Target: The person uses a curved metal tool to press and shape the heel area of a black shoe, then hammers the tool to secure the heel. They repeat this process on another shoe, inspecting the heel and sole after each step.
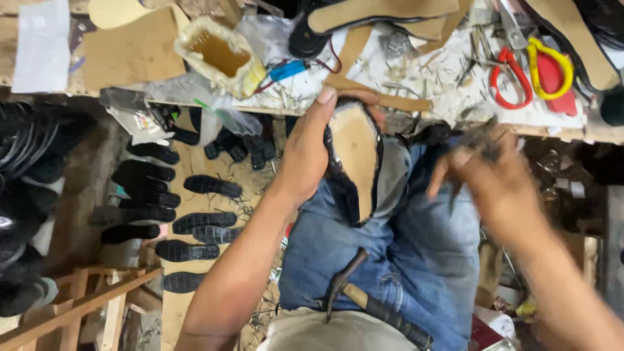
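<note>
A cluttered workbench (416,71) spans the top of the frame. At centre, the left hand (305,153) has its fingers wrapped around an upturned shoe (354,162), tan sole facing up, over the lap. At right, the blurred right hand (494,175) pinches a small dark tool (478,143). A hammer (364,299) rests on the jeans at lower centre.

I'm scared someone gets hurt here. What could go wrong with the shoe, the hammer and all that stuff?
1. The hammer lies loose across the lap, so it might slide off.
2. The right hand is blurred, holding a dark tool close to the left hand that grips the shoe; fingers could get poked.
3. The scissors sit near the workbench edge amid clutter and could be knocked down.
</note>
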